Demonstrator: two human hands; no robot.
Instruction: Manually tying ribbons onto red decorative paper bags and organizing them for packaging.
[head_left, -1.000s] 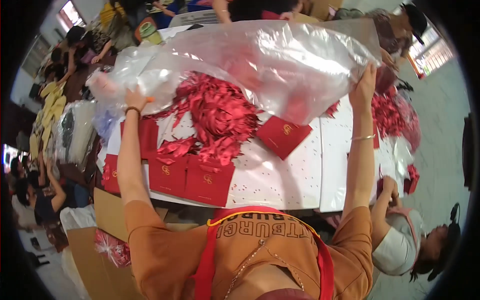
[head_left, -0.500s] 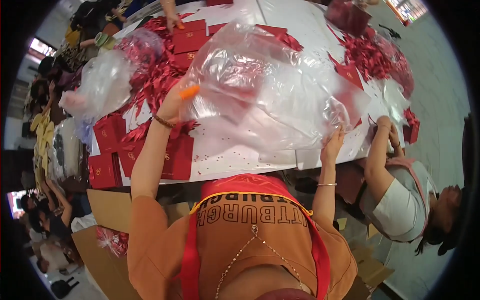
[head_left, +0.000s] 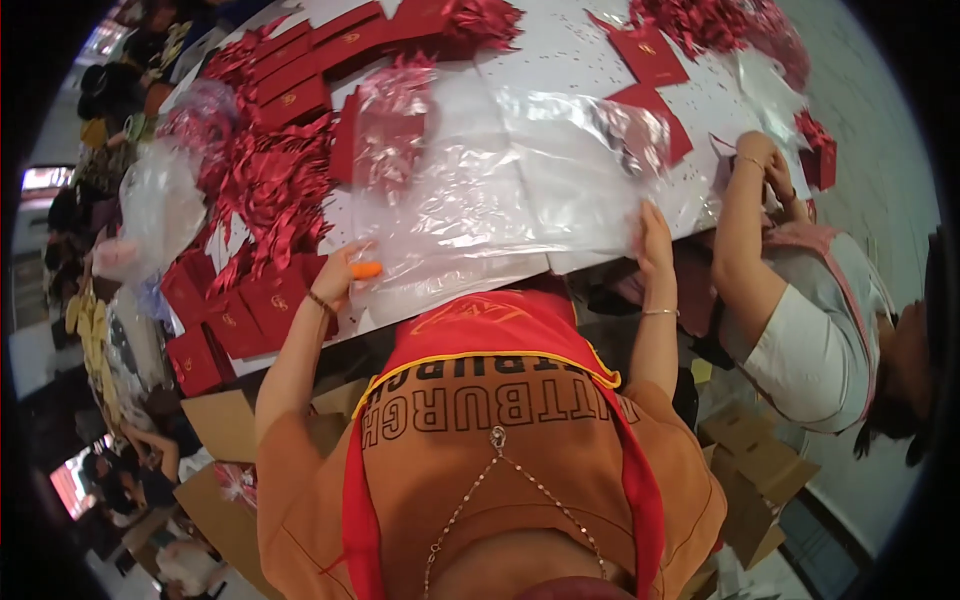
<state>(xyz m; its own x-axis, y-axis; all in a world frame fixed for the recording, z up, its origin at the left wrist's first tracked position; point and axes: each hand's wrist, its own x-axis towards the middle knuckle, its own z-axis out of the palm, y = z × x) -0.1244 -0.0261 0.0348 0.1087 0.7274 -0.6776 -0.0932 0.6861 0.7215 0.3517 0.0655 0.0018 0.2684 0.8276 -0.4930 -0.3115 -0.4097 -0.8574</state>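
Observation:
A large clear plastic bag [head_left: 470, 205] is stretched out flat over the near part of the white table. My left hand [head_left: 340, 272] grips its left near corner, and an orange cover sits on one of the fingers. At the opposite corner my right hand [head_left: 654, 240] has its fingers closed on the plastic. Through the film the white tabletop shows, along with some red behind the bag's upper left part. Left of the bag lies a heap of shiny red ribbons [head_left: 275, 175]. Beside my left wrist stand several red boxes [head_left: 240, 315].
More red boxes [head_left: 345, 40] lie at the far left of the white table [head_left: 560, 45], others [head_left: 650, 55] at the far right. A co-worker [head_left: 800, 330] sits close on my right, arms on the table. Open cardboard boxes [head_left: 220, 420] stand below the table edge.
Both hands have come down and nearer my body, drawing the bag with them. The bag was raised and slanted; it is now level and spread wide. My view has shifted too.

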